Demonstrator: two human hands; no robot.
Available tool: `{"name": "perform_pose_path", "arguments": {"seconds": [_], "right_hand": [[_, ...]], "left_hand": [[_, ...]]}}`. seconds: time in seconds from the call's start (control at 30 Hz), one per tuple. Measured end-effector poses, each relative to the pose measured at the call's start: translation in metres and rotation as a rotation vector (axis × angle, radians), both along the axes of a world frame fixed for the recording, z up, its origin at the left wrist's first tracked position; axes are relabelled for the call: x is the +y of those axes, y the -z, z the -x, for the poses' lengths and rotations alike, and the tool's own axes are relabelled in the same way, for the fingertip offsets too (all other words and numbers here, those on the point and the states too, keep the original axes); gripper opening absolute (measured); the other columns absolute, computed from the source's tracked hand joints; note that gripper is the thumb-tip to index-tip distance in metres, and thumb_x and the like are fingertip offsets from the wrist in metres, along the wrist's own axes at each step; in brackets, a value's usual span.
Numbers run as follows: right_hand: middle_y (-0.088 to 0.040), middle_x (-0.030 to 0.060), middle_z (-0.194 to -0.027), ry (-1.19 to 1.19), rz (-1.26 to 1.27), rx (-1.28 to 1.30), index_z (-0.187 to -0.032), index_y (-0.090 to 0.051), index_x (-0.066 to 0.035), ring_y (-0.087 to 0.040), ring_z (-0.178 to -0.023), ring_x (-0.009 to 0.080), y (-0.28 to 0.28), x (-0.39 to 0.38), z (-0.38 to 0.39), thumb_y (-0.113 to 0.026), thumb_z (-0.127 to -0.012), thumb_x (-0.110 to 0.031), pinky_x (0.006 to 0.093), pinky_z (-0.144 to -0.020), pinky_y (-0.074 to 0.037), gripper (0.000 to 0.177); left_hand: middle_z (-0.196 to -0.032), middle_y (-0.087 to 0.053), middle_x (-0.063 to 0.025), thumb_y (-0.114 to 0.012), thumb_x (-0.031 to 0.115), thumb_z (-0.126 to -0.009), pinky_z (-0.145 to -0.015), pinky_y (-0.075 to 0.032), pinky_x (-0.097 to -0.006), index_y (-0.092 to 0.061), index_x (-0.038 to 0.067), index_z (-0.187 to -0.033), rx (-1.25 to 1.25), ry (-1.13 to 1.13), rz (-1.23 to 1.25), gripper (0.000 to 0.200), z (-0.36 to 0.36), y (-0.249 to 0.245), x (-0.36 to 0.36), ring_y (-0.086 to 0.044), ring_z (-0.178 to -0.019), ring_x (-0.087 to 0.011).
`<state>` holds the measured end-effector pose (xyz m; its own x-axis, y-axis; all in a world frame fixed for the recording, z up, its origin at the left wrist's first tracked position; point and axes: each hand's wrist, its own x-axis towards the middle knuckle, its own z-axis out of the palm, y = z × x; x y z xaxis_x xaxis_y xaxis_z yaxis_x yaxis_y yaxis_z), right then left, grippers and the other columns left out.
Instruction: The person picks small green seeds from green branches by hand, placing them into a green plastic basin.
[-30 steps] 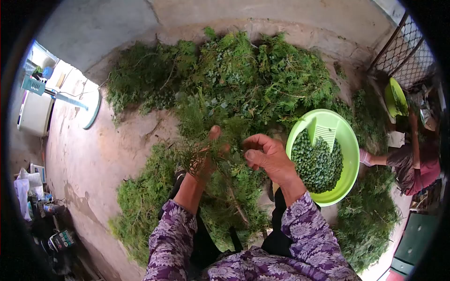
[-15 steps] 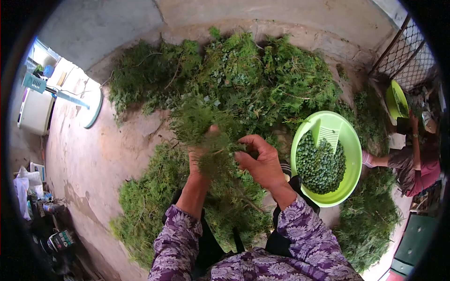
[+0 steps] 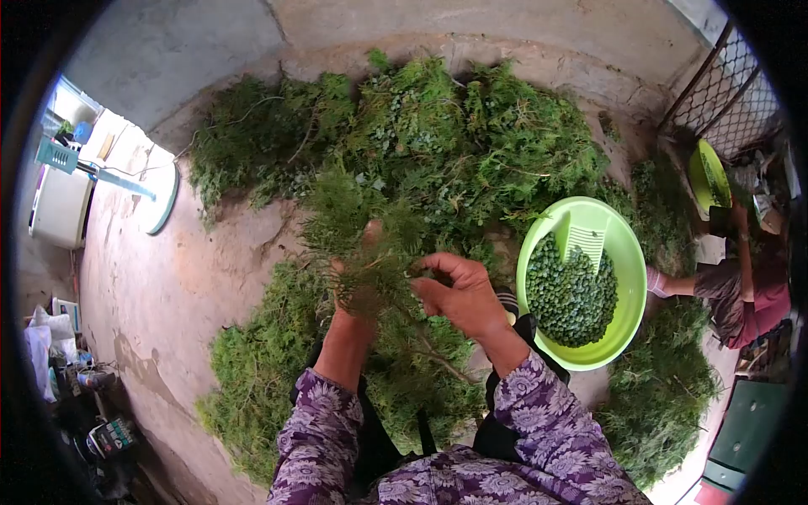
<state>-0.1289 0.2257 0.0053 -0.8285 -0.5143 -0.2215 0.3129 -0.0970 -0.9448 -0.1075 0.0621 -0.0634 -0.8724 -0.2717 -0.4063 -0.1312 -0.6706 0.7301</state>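
Observation:
My left hand (image 3: 355, 282) is closed around a leafy evergreen branch (image 3: 341, 206), and its sprays hide much of the fingers. Beside it on the right, my right hand (image 3: 463, 290) has thumb and forefinger pinched at the foliage's edge; whatever sits between the fingertips is too small to make out. Right of my hands stands a light green basin (image 3: 633, 278) with a ribbed washboard inside. Many small round green seed cones (image 3: 572, 295) lie in it.
Cut evergreen branches (image 3: 497, 143) are heaped along the wall, with more foliage (image 3: 252, 379) around my feet. A person (image 3: 753, 295) sits at the right near another green basin (image 3: 709, 172). At the left are a fan base (image 3: 160, 202) and assorted clutter (image 3: 109, 433).
My right hand has shifted slightly left and down, closer to the left hand. The branch in my left hand has turned a little. The view has tilted slightly.

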Motion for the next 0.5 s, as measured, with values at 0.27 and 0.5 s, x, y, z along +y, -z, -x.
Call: {"name": "perform_pose_path", "arguments": {"seconds": [0.27, 0.5], "right_hand": [[-0.053, -0.0012, -0.057, -0.123, -0.192, 0.036, -0.084, -0.059, 0.000, -0.044, -0.042, 0.0038, -0.011, 0.009, -0.002, -0.059, -0.075, -0.008, 0.0207, -0.039, -0.034, 0.012], [-0.052, -0.0004, -0.054, -0.230, -0.201, 0.161, -0.081, -0.060, -0.001, -0.043, -0.041, 0.0042, -0.004, 0.023, 0.000, -0.056, -0.074, -0.008, 0.0206, -0.039, -0.034, 0.011]], "left_hand": [[-0.093, -0.054, -0.0061, -0.057, 0.050, -0.075, -0.062, -0.046, -0.0326, -0.046, 0.011, -0.116, -0.212, 0.074, 0.311, 0.058, -0.002, -0.031, 0.013, -0.054, -0.077, -0.0166], [-0.084, -0.056, -0.0021, -0.067, 0.026, -0.075, -0.057, -0.045, -0.0275, -0.057, 0.006, -0.096, -0.063, -0.097, 0.009, 0.031, 0.002, -0.026, 0.031, -0.054, -0.069, -0.0120]]}}
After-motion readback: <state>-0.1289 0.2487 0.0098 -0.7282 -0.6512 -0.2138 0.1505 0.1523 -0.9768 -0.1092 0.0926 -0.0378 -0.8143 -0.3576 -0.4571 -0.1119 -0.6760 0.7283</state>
